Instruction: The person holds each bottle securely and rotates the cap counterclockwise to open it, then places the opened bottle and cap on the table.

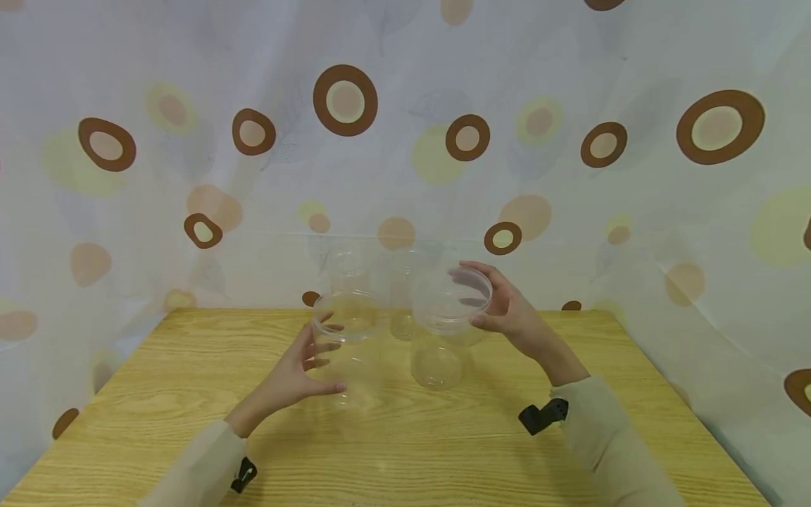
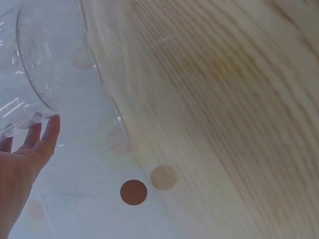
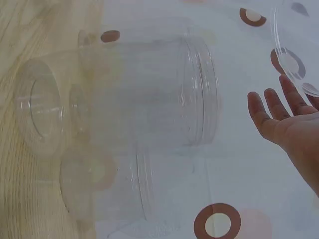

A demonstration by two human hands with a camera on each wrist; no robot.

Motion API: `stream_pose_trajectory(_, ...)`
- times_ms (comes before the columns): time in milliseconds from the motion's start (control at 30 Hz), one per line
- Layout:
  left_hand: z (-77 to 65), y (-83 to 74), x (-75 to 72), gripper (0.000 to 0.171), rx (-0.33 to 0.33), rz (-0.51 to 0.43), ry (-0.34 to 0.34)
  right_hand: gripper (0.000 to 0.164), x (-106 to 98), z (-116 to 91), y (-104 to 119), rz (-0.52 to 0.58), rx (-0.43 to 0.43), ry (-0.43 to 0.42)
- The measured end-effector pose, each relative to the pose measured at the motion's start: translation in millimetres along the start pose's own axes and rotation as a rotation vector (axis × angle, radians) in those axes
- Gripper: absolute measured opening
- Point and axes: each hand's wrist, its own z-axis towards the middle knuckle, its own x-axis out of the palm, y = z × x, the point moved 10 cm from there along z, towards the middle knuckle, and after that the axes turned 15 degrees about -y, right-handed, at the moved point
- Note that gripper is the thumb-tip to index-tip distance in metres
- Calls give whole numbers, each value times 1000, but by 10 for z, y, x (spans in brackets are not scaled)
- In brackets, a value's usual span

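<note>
My left hand point(image 1: 294, 370) has its fingers around the side of a clear plastic jar point(image 1: 347, 377) at the front left, thumb towards me. In the left wrist view its fingertips point(image 2: 51, 130) touch the clear wall. My right hand point(image 1: 510, 310) holds a clear round lid point(image 1: 483, 282) by its edge, thumb on the near side and fingers on the far side. That lid is above and to the right of a second clear jar point(image 1: 437, 359), which stands on the table. In the right wrist view the lid point(image 3: 285, 55) is apart from the jars.
More clear containers point(image 1: 404, 320) stand behind the two front jars, their outlines faint. The wooden table point(image 1: 190, 394) ends at a patterned curtain point(image 1: 266, 190) at the back and sides. Black wrist devices point(image 1: 543, 417) sit at both sleeves.
</note>
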Motion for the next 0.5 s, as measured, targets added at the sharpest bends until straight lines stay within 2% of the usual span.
stream_pose_trajectory(267,-7,147,-370,100,-26,88,-83,70,-429,-140,23,-29,-34,-32)
stream_pose_trajectory(500,-12,270,-682,99,-66,148,-146,66,-866,-312,-56,-115,18,-105)
